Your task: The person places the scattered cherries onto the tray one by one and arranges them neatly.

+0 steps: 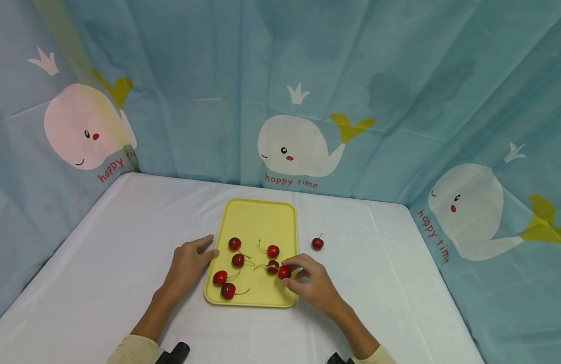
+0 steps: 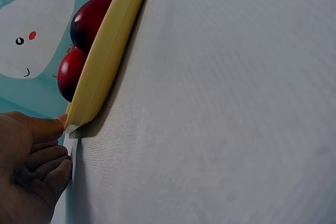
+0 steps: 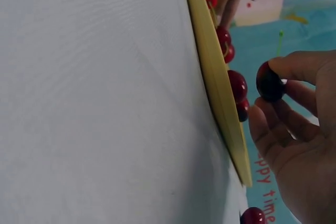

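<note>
A yellow tray (image 1: 257, 217) lies on the white table, with several dark red stemmed cherries (image 1: 227, 290) on its nearer half. My left hand (image 1: 187, 264) is at the tray's left edge. Its thumb touches the rim, and in the left wrist view the lower fingers hang loosely bent beside the tray (image 2: 107, 56). Over the tray's right side, my right hand (image 1: 314, 283) pinches a cherry (image 1: 284, 272) between thumb and fingertips. The right wrist view shows this held cherry (image 3: 269, 82) raised above the tray surface, its green stem pointing up.
One loose cherry (image 1: 317, 243) sits on the white cloth (image 1: 376, 283) right of the tray. Blue curtains (image 1: 193, 126) printed with whales stand behind and along both sides of the table.
</note>
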{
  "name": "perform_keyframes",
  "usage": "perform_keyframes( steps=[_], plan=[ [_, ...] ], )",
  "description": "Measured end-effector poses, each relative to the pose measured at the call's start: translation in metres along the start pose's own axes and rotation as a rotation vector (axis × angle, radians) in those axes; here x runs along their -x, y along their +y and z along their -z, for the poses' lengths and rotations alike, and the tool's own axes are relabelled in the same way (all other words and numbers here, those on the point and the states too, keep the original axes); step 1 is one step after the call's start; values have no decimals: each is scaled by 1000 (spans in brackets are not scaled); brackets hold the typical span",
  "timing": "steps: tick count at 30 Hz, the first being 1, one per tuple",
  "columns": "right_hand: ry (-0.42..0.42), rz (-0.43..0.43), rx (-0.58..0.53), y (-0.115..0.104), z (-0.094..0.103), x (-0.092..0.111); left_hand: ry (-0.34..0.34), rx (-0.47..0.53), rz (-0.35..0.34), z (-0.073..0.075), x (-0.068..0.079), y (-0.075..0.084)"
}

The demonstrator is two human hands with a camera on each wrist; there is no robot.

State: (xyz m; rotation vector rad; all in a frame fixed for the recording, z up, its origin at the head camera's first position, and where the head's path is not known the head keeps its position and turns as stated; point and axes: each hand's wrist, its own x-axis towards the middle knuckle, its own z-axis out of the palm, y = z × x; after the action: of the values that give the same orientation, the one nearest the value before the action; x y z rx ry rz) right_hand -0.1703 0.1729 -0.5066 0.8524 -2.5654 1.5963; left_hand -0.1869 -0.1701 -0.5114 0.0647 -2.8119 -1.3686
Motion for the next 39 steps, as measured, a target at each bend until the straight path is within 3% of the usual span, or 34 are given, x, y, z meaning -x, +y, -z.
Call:
perform_keyframes(
  steps=[20,39],
  plan=[
    [-38,-18,110,-10,-14,-2,-5,-9,9,1,0,1],
    [-81,-113,217,-12,-22,-3,-5,-2,11,1,0,1]
  ],
)
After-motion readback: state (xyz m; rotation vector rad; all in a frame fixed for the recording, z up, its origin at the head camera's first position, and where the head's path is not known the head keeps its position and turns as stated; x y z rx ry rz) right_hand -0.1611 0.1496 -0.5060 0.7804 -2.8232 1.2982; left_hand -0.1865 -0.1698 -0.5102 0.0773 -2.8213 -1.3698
